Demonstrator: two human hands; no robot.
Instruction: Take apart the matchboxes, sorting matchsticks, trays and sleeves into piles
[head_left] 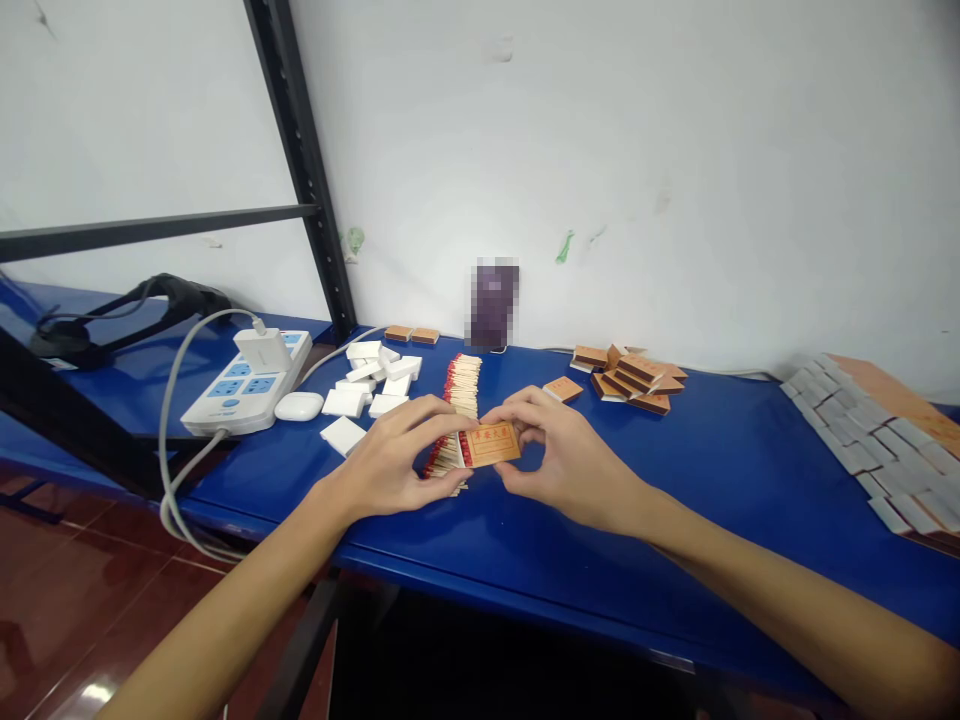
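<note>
Between my hands is a matchbox, its orange printed sleeve [493, 444] partly over a white inner tray [461, 450]. Red match heads show in the gap where the tray sticks out on the left. My left hand [405, 455] pinches the tray's end between thumb and fingers. My right hand [551, 455] grips the sleeve from its right side. Loose red-headed matches [463, 382] lie in a long row behind and under the box. White trays [364, 375] are heaped left of the matches. One orange sleeve [562, 389] lies just beyond my right hand.
Several orange sleeves [637, 378] are piled at the back right; two matchboxes [412, 335] lie by the wall. Stacked boxes [877, 430] fill the far right. A power strip [247, 385] with cables and a white case [298, 405] sit left, near a black shelf post [304, 160]. A phone-like object [493, 305] leans on the wall.
</note>
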